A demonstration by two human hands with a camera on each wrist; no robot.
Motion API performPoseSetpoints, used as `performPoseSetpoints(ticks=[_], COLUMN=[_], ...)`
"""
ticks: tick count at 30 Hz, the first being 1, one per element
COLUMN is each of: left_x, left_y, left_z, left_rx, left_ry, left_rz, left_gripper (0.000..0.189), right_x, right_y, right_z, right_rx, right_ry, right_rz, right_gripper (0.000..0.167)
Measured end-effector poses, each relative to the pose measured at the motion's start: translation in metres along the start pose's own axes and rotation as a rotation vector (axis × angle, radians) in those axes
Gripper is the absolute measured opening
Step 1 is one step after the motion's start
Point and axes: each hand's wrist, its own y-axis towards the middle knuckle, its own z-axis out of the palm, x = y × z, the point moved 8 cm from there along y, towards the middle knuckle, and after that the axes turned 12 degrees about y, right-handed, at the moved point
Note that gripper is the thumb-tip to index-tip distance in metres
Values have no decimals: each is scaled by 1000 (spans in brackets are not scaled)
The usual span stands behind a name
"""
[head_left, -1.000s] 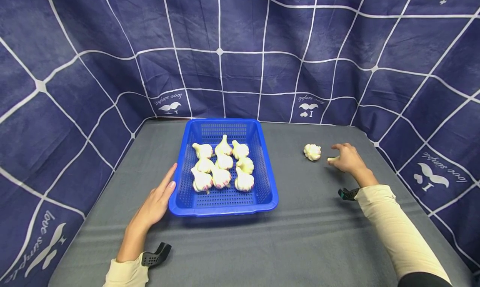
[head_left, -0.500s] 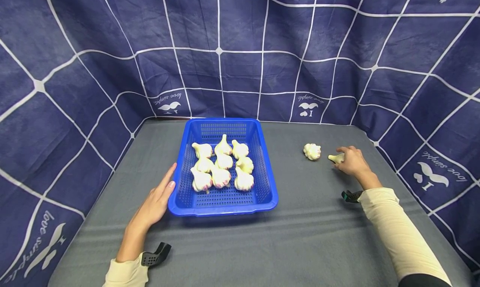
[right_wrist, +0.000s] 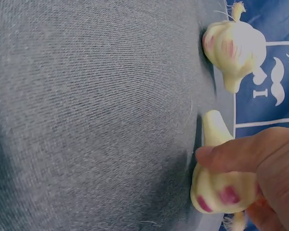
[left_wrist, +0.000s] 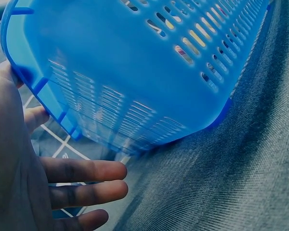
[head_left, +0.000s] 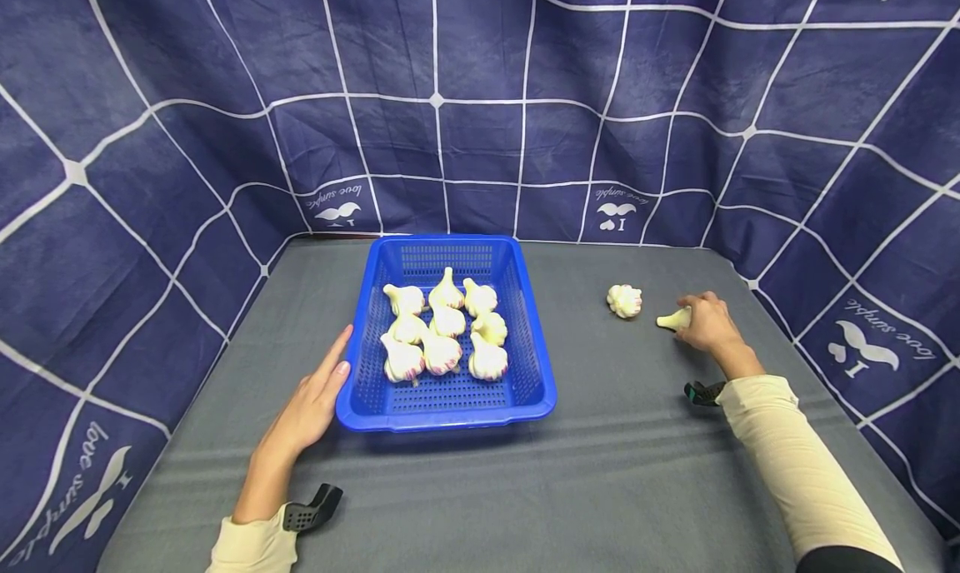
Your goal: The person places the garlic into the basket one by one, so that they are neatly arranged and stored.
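My right hand grips a garlic bulb at the right of the grey cloth. In the right wrist view the thumb lies across the bulb near its neck, and the other fingers are mostly hidden behind it. The neck points left in the head view. A second garlic bulb lies just left of that hand. My left hand touches the left rim of a blue plastic basket, its fingers extended. Several garlic bulbs sit grouped inside the basket.
Grey cloth covers the table, with a few wrinkles in front of the basket. A dark blue curtain with white grid lines encloses the back and both sides. Black wrist devices are worn at both wrists.
My right hand has shifted slightly right and its fingers have come round the garlic bulb, whose neck now shows more. The left hand and the basket stay in place.
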Motion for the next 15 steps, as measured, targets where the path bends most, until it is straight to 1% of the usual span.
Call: performPoseSetpoints(ticks=[6,11,15], left_x=[-1,0,1], left_y=[1,1,0], left_z=[-1,-1,-1], left_rx=[-13,-19,-15], left_ry=[-15,-22,-18], left_rz=[30,37,26], left_gripper=[54,54,54], right_x=[-1,3,8], right_y=[-3,-3,-4], right_z=[1,-3,-7], right_rx=[3,-36,-70], right_ry=[-3,12,34], right_rz=[-35,-79,-85], right_gripper=[59,56,54])
